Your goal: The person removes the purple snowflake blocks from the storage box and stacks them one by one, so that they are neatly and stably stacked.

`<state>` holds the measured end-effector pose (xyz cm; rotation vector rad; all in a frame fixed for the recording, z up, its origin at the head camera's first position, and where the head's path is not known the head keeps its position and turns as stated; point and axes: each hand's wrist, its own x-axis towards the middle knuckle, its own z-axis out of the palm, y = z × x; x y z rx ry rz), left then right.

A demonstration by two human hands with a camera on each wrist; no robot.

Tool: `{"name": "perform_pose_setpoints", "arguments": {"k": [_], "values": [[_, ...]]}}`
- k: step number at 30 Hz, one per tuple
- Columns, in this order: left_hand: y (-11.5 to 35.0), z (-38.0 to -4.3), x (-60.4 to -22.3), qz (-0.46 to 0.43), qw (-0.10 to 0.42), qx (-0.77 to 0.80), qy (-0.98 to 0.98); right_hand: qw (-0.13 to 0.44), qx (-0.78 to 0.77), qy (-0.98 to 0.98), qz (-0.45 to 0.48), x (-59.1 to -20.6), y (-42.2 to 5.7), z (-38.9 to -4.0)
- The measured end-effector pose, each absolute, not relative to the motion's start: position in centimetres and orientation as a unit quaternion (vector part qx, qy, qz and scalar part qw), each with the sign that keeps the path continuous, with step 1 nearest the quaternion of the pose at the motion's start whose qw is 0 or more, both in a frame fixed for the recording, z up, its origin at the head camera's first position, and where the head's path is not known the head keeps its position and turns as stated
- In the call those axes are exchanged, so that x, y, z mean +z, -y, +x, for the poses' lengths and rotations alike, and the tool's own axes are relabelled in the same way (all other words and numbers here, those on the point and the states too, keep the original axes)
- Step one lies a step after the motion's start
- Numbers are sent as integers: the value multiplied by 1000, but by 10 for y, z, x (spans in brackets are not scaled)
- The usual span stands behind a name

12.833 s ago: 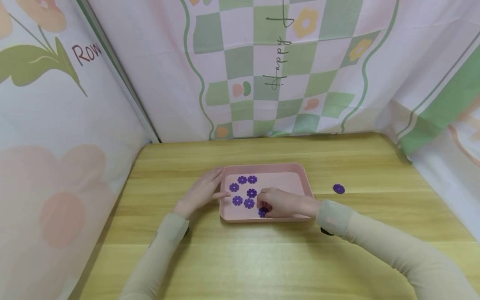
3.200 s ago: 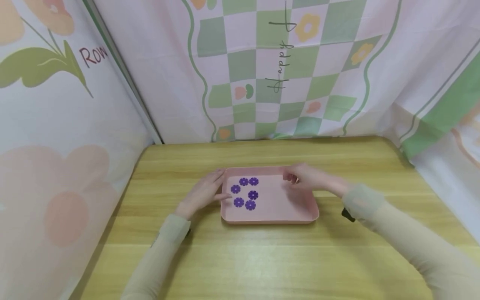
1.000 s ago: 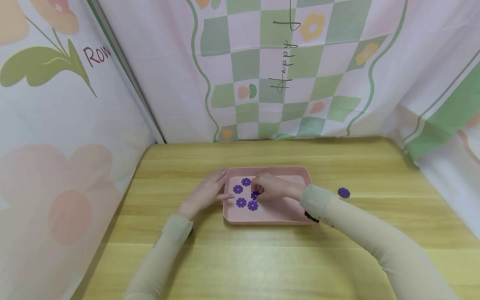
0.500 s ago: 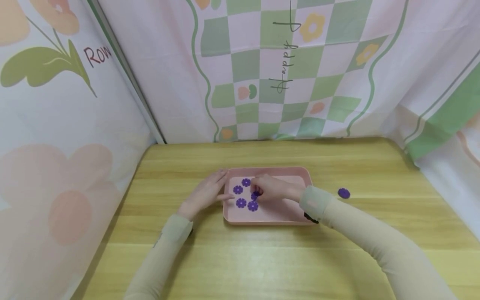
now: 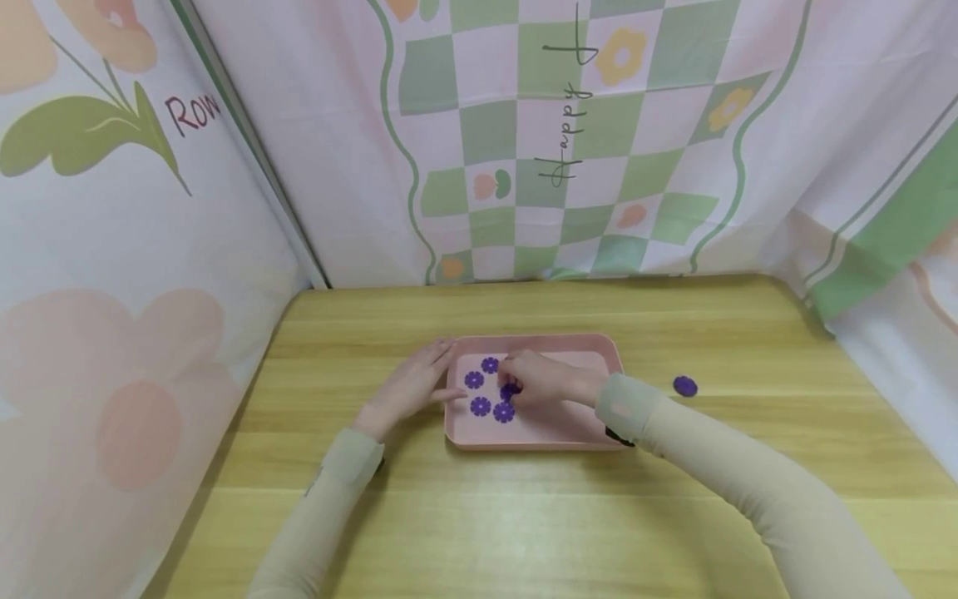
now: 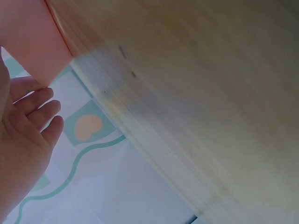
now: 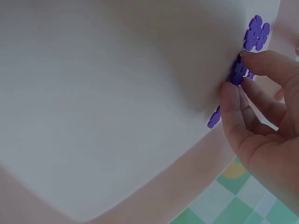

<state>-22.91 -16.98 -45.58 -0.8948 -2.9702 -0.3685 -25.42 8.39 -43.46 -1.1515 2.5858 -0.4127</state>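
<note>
In the head view, several purple flower-shaped discs (image 5: 481,406) lie in the left half of a pink tray (image 5: 569,444). My right hand (image 5: 540,378) reaches into the tray and pinches one notched disc (image 7: 238,71) between thumb and fingers, low over the tray floor. More discs (image 7: 252,33) lie right beside those fingers in the right wrist view. My left hand (image 5: 410,384) lies at the tray's left edge with fairly straight fingers touching its outside and the thumb reaching across the rim. The left wrist view shows those fingers (image 6: 43,115) against the pink wall.
A purple disc (image 5: 684,386) lies on the wooden table (image 5: 524,516) right of the tray; whether others lie beneath it I cannot tell. Printed curtains (image 5: 479,225) hang along the table's back and sides.
Since the second frame my right hand has moved left, from the tray's far right to the discs, and now pinches one. The disc pinched near the front in the first frame has left that spot.
</note>
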Motion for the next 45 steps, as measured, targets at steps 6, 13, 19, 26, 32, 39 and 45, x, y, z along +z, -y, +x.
{"name": "perform_pose_setpoints", "arguments": {"k": [6,13,19,26,32,39,45], "values": [[170,-229,-457,-285,10,-119,951,146,-132,-896,-398,-436,-83,-256],[171,-227,-457,-281,6,-124,952,163,-138,-894,-395,-435,-82,-257],[171,-226,-458,-275,-2,-130,953,167,-137,-894,-393,-435,-81,-256],[171,-228,-459,-277,-1,-122,953,166,-119,-899,-388,-433,-80,-255],[170,-230,-460,-281,4,-118,953,159,-112,-901,-387,-432,-79,-254],[170,-231,-459,-280,2,-117,953,158,-124,-894,-401,-431,-80,-255],[170,-230,-459,-277,-1,-119,953,161,-117,-892,-405,-429,-80,-255]]}}
